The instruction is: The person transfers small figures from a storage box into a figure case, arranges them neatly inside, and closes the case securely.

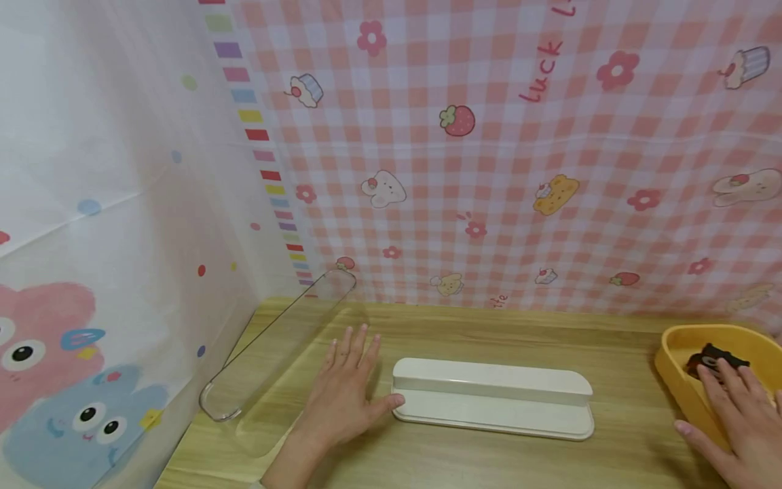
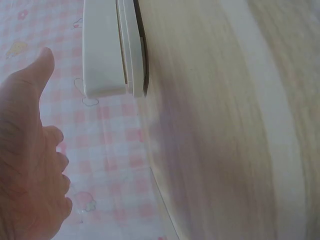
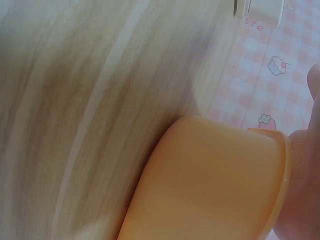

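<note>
My left hand (image 1: 343, 401) is spread palm down over the table, its thumb tip right at the left end of a long white base (image 1: 489, 414) with a raised ridge along its back. In the left wrist view the white base (image 2: 105, 50) is beyond the thumb, and no object is in that hand. At the far right, my right hand (image 1: 745, 421) reaches with extended fingers over a yellow bin (image 1: 678, 380). Its fingertips overlap a dark item with a reddish part (image 1: 717, 354) inside, partly hidden by the hand. The bin's outer wall (image 3: 210, 175) fills much of the right wrist view.
A clear, long rounded cover (image 1: 277, 346) leans at the left against the white curtain (image 1: 140, 204). Behind the wooden table (image 1: 476, 326) hangs a pink checked cloth (image 1: 501, 170).
</note>
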The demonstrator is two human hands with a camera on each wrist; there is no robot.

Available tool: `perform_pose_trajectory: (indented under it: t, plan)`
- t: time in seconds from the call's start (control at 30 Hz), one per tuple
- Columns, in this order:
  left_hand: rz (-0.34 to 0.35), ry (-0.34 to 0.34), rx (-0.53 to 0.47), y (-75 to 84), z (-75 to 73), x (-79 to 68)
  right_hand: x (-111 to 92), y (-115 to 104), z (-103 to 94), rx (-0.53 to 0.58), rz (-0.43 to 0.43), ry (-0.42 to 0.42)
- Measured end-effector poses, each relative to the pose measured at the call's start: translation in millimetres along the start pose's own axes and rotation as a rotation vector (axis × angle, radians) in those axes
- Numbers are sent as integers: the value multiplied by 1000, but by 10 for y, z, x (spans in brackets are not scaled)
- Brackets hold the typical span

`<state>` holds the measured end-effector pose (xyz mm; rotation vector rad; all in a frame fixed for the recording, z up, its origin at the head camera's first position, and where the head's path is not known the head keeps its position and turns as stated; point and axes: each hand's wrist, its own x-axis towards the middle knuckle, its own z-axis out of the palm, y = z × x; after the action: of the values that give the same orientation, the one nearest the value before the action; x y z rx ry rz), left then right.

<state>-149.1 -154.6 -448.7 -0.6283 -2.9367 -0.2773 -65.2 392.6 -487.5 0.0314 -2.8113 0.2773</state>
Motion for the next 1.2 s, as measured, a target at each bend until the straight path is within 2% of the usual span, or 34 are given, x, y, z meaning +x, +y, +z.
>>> perform_pose_trajectory:
  t: [0.33, 0.63, 0.8, 0.97, 1.07, 1.2]
  plan:
    - [0, -22, -9, 17, 41, -26, -7, 44, 15, 63, 3, 35]
    - [15, -17, -31, 19, 91, -111, -57, 57, 25, 109, -33, 81]
    - [27, -23, -34, 31, 110, -116, -66, 65, -3, 106, -2, 95]
    - [63, -18, -62, 32, 118, -91, -76, 123, -31, 186, -3, 143]
    - [97, -11, -70, 26, 129, -68, -98, 164, -11, 221, 44, 131]
    - [145, 0, -88, 28, 148, -29, -141, 230, -15, 194, 120, 98]
